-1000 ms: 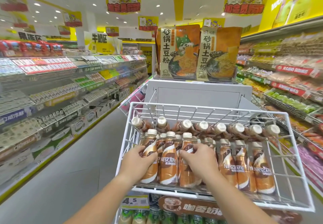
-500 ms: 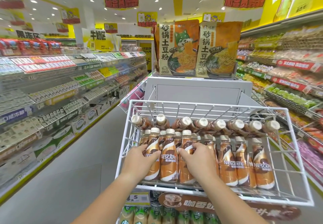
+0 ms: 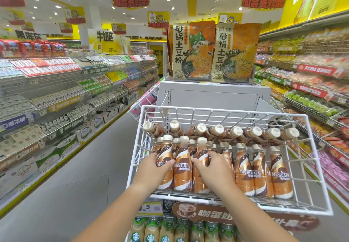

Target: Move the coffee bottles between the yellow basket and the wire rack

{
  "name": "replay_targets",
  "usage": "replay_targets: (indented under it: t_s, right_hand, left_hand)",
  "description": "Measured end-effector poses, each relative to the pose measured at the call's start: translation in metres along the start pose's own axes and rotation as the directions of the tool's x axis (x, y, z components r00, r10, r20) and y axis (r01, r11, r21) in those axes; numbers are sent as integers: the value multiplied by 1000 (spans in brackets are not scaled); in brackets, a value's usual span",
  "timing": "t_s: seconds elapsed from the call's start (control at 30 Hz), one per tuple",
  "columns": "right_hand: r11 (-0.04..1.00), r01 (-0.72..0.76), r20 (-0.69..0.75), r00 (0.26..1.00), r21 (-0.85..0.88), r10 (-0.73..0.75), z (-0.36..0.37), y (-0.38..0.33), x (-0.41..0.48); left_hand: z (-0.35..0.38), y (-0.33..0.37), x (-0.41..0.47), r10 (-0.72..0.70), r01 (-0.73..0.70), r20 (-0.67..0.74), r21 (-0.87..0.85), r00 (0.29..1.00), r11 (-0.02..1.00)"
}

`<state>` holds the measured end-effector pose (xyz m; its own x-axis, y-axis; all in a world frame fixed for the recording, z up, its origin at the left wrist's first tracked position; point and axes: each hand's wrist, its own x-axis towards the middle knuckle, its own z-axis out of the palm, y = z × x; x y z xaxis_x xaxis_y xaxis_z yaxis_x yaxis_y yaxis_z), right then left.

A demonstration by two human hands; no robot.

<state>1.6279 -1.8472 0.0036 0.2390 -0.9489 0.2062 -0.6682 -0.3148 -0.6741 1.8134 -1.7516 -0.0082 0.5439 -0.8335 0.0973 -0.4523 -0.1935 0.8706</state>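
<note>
A white wire rack (image 3: pixel 319 175) holds several brown Nescafe coffee bottles. Some stand upright in front, and a row lies on its side at the back (image 3: pixel 236 131). My left hand (image 3: pixel 154 168) grips the leftmost front bottle (image 3: pixel 166 158). My right hand (image 3: pixel 210 168) grips another front bottle (image 3: pixel 201 153). One upright bottle (image 3: pixel 182 168) stands between the two hands. The yellow basket is not in view.
Below the rack stand green-labelled Starbucks bottles (image 3: pixel 166 230) behind a brown sign (image 3: pixel 217 213). Two orange noodle bags (image 3: pixel 213 51) sit on a grey box (image 3: pixel 213 94) behind the rack. Stocked shelves line the left (image 3: pixel 56 94) and right (image 3: pixel 311 83). A grey floor aisle (image 3: pixel 85 175) runs on the left.
The view has tilted slightly, so the rack sits lower in frame. Both hands stay on the same front bottles with little movement.
</note>
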Motion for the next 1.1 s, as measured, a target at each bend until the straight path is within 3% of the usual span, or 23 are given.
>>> replay_targets:
  t_s: [0.1, 0.2, 0.4, 0.57, 0.87, 1.1]
  right_hand:
    - [987, 71, 23, 997, -142, -69, -4, 5, -11]
    - [907, 174, 31, 984, -383, -176, -5, 8, -25]
    - [771, 254, 109, 966, -583, -235, -10, 8, -47]
    - [711, 279, 153, 959, -645, -237, -20, 13, -72]
    - [683, 331, 199, 943, -651, -267, -52, 29, -128]
    - [678, 404, 259, 915, -615, -310, -76, 66, -194]
  left_hand:
    - [-3, 2, -5, 69, -81, 52, 282, 996, 956]
    - [-4, 6, -15, 157, -174, 79, 564, 984, 807]
    - [-9, 8, -30, 289, -319, 180, 759, 940, 568]
    - [-9, 3, -49, 301, -367, 260, 846, 918, 387]
    - [-11, 11, -115, 301, -343, 247, 879, 921, 330]
    - [7, 14, -207, 221, -277, 216, 913, 951, 300]
